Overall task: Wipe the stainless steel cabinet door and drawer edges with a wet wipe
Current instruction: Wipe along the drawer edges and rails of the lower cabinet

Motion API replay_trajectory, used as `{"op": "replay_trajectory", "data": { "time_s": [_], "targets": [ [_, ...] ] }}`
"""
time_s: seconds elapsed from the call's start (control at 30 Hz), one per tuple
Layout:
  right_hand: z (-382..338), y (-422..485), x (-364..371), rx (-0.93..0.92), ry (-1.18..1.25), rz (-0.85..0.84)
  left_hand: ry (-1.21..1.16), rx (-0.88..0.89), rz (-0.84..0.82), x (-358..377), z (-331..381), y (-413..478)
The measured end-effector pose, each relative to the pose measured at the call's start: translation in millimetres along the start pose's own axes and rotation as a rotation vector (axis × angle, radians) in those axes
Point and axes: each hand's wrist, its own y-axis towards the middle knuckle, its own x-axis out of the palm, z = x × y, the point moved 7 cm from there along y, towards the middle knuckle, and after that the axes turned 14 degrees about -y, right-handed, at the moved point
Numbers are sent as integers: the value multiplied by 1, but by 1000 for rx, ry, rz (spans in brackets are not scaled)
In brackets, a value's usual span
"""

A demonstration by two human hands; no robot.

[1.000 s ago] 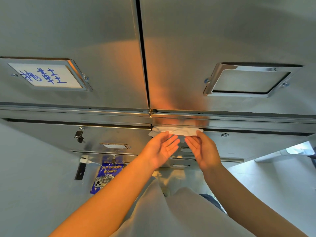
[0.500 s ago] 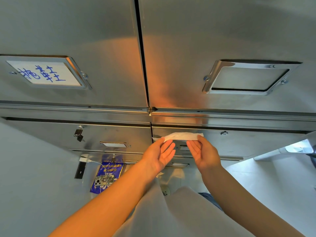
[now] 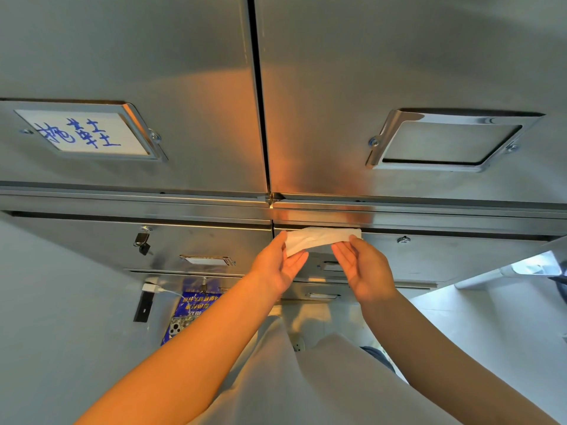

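Head view: wet wipe (image 3: 322,239) sits just off centre toward four o'clock, stretched along the top edge of the right-hand drawer (image 3: 445,259), under the rail below the right cabinet door (image 3: 383,72). Your left hand (image 3: 276,265) pinches its nine o'clock end between thumb and fingers. Your right hand (image 3: 365,268) pinches the three o'clock end likewise. Holding it taut probably lets you run a flat strip along that narrow lip. Whether it touches the steel cannot be told.

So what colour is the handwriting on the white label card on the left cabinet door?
Blue handwriting on the white label card, clearest in the head view.
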Motion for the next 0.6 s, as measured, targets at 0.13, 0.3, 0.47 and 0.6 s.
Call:
{"op": "replay_trajectory", "data": {
  "time_s": [0.13,0.3,0.47,0.6],
  "targets": [
    [-2,1,8,-1,6,14,-232,-40,-47,5,6,-3],
    [-2,0,19,49,174,-59,-512,-101,-109,10,7,-10],
    [4,-4,25,85,357,-148,-617,-156,-167,14,1,-18],
    [6,-3,28,95,374,-183,-537,-166,-191,21,-2,-19]
  ]
}}
